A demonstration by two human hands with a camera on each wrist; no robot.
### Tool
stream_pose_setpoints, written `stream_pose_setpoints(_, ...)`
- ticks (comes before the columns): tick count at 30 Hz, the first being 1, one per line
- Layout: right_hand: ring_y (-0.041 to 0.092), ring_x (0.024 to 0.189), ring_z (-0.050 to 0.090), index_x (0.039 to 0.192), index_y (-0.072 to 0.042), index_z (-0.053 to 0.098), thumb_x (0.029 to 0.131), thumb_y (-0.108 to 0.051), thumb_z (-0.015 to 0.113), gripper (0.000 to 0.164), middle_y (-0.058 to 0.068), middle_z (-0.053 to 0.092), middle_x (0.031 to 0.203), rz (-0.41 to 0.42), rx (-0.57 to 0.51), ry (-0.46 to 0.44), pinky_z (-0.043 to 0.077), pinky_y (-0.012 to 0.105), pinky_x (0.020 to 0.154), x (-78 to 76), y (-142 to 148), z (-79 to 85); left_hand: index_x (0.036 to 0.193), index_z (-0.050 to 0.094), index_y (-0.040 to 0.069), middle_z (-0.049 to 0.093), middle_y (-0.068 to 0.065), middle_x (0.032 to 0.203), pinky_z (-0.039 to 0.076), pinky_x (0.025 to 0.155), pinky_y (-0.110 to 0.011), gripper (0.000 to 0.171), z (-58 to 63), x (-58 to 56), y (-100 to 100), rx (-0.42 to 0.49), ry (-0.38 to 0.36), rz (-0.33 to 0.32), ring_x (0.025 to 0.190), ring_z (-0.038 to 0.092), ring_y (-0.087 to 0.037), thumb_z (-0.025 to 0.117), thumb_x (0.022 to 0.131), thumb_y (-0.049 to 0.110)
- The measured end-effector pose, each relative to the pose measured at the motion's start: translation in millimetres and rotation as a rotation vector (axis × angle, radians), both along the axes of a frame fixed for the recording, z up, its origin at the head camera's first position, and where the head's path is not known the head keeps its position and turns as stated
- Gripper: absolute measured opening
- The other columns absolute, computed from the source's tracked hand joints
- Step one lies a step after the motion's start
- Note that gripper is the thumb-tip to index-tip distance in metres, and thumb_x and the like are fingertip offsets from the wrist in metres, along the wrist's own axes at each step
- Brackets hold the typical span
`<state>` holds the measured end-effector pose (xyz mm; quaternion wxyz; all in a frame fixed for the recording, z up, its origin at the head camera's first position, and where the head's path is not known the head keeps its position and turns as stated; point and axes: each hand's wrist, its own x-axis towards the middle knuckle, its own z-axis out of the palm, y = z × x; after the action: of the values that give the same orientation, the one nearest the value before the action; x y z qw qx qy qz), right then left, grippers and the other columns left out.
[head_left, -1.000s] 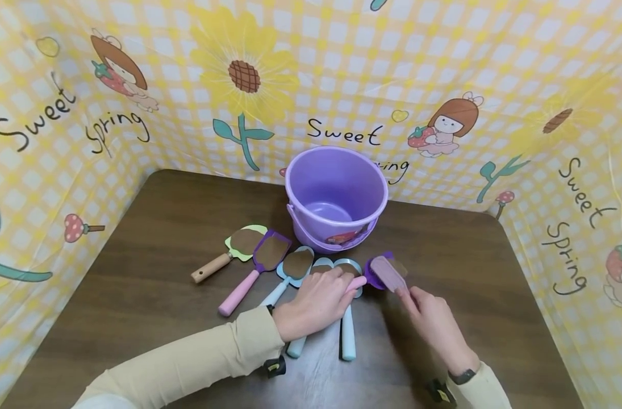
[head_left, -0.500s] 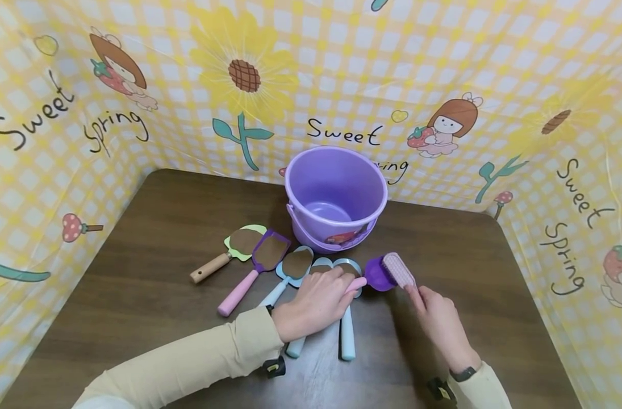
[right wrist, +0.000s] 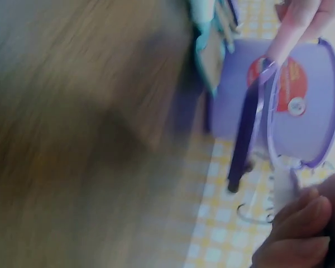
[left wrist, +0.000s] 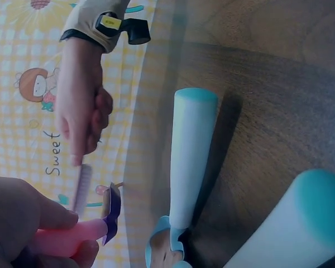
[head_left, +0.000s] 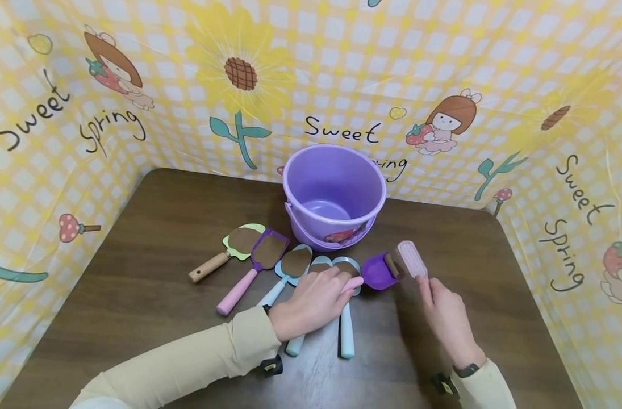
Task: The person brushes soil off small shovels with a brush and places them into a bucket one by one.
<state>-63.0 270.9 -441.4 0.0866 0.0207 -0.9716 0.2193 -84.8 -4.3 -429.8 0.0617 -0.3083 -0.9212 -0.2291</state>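
Observation:
My left hand [head_left: 311, 298] grips the pink handle [left wrist: 67, 237] of a small shovel with a purple blade [head_left: 378, 272], held above the table. A brown strip [head_left: 391, 266] sits along the blade's far right edge; its material is hard to tell. In my right hand [head_left: 446, 321] is a pale pink brush [head_left: 412, 258], pinched by its handle. The brush head stands just right of the shovel, apart from it. Below my left hand lie light blue shovels [head_left: 346, 329], partly hidden by it. A blurred right wrist view shows the purple blade edge-on [right wrist: 245, 128].
A purple bucket [head_left: 336, 221] with its handle down stands at the back middle. Left of it lie a green shovel with a wooden handle [head_left: 208, 267], a purple-and-pink shovel [head_left: 239, 289] and a blue shovel [head_left: 295, 262], each with brown on its blade. Patterned cloth [head_left: 162, 85] surrounds the table.
The brush has moved right across the purple blade and off its edge. More bare purple shows, with brown now at the blade's right edge. My left hand keeps its grip on the shovel.

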Motion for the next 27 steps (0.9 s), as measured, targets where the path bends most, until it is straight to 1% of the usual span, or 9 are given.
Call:
stream_pose_setpoints(2, 0.022, 0.054, 0.044, 0.074, -0.009, 0.046, 0.109, -0.022, 0.056, 0.038, -0.001, 0.037, 0.061, 0.059, 0.007, 0.007, 0.038, 0.038, 0.051, 1.9, -5.9, 0.6, 0.1, 0.07, 0.01, 0.065, -0.004, 0.089, 0.051, 0.059, -0.038, 0.018, -0.6, 0.1, 0.3, -0.002, 0.001, 0.002, 0.074, 0.066, -0.024, 0.07, 0.1, 0.028)
stream_pose_setpoints(5, 0.017, 0.053, 0.041, 0.074, -0.011, 0.045, 0.108, -0.022, 0.059, 0.038, -0.004, 0.035, 0.061, 0.123, 0.022, -0.032, 0.035, 0.034, 0.049, 4.0, -12.8, -1.6, 0.101, 0.07, 0.009, 0.065, -0.004, 0.089, 0.051, 0.059, -0.038, 0.019, -0.3, 0.6, 0.7, -0.005, -0.003, 0.002, 0.074, 0.066, -0.024, 0.069, 0.101, 0.028)
stream_pose_setpoints(8, 0.017, 0.053, 0.041, 0.073, -0.012, 0.045, 0.108, -0.024, 0.058, 0.039, -0.004, 0.034, 0.06, 0.102, 0.04, -0.056, 0.034, 0.033, 0.049, 4.0, -12.5, -6.4, 0.102, 0.07, 0.009, 0.065, -0.004, 0.089, 0.051, 0.059, -0.038, 0.019, 0.3, 0.5, 1.0, -0.006, 0.0, -0.002, 0.073, 0.065, -0.024, 0.069, 0.101, 0.028)
stream_pose_setpoints(11, 0.021, 0.053, 0.042, 0.072, -0.011, 0.044, 0.109, -0.024, 0.056, 0.041, -0.002, 0.034, 0.06, 0.059, 0.041, -0.047, 0.034, 0.036, 0.05, 2.6, -6.1, -10.5, 0.103, 0.07, 0.008, 0.065, -0.005, 0.089, 0.052, 0.059, -0.039, 0.019, 0.0, 0.1, 0.7, -0.001, 0.009, -0.008, 0.073, 0.065, -0.024, 0.07, 0.1, 0.027)
stream_pose_setpoints(14, 0.023, 0.054, 0.043, 0.071, -0.011, 0.043, 0.11, -0.026, 0.054, 0.042, -0.002, 0.034, 0.06, 0.035, 0.04, -0.052, 0.036, 0.038, 0.051, 1.1, 0.7, -12.8, 0.102, 0.07, 0.008, 0.066, -0.005, 0.089, 0.052, 0.059, -0.039, 0.017, -1.6, -0.4, 0.6, 0.007, 0.019, -0.011, 0.073, 0.065, -0.024, 0.071, 0.1, 0.025)
stream_pose_setpoints(18, 0.024, 0.056, 0.044, 0.072, -0.01, 0.045, 0.111, -0.027, 0.052, 0.042, 0.0, 0.036, 0.061, 0.01, 0.031, -0.078, 0.037, 0.038, 0.053, 0.2, 5.4, -11.8, 0.101, 0.07, 0.009, 0.065, -0.003, 0.088, 0.051, 0.059, -0.038, 0.015, -2.4, -0.1, 1.4, 0.01, 0.016, -0.014, 0.073, 0.064, -0.023, 0.069, 0.1, 0.025)
stream_pose_setpoints(21, 0.024, 0.056, 0.045, 0.075, -0.009, 0.048, 0.11, -0.027, 0.053, 0.04, 0.0, 0.038, 0.062, -0.005, 0.028, -0.066, 0.037, 0.037, 0.053, 1.2, 5.1, -8.6, 0.102, 0.07, 0.01, 0.064, -0.003, 0.088, 0.05, 0.059, -0.038, 0.015, -2.8, -0.1, 2.6, 0.011, 0.006, -0.014, 0.073, 0.064, -0.023, 0.068, 0.101, 0.025)
stream_pose_setpoints(24, 0.021, 0.055, 0.043, 0.075, -0.009, 0.048, 0.11, -0.026, 0.054, 0.039, -0.001, 0.037, 0.061, 0.02, 0.016, -0.05, 0.035, 0.035, 0.051, 2.8, 0.7, -5.7, 0.101, 0.069, 0.01, 0.064, -0.003, 0.088, 0.05, 0.059, -0.038, 0.017, -3.9, -0.4, 4.0, 0.016, 0.002, -0.008, 0.073, 0.063, -0.023, 0.068, 0.101, 0.026)
stream_pose_setpoints(27, 0.016, 0.052, 0.04, 0.073, -0.012, 0.046, 0.108, -0.025, 0.058, 0.04, -0.004, 0.035, 0.061, 0.105, 0.001, -0.073, 0.033, 0.031, 0.05, 2.9, -5.7, -5.7, 0.101, 0.069, 0.009, 0.064, -0.003, 0.088, 0.051, 0.059, -0.038, 0.018, -4.4, -0.1, 5.0, 0.028, -0.001, -0.004, 0.072, 0.063, -0.023, 0.069, 0.101, 0.027)
